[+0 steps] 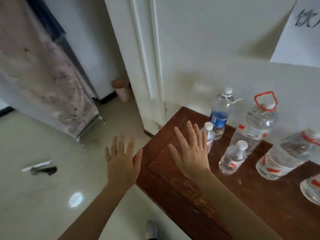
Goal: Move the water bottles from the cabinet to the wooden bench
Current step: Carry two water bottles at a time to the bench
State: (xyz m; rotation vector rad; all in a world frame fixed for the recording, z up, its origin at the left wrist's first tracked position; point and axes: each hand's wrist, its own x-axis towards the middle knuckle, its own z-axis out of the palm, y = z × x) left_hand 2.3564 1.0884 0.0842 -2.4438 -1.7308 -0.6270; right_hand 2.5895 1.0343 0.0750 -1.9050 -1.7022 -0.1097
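Both the left hand (122, 161) and right hand (191, 150) are flat and empty, bottles (232, 157) stand on the counter (173, 170), so go fetch another.

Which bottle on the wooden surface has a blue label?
The tall bottle at the back, nearest the wall. Its label is blue, while the other bottles carry red and white labels.

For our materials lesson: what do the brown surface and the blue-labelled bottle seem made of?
Brown surface: apparently wood, with a dark reddish finish, worn pale in patches, and a raised panel edge. Blue-labelled bottle: probably clear plastic, see-through, with a white cap.
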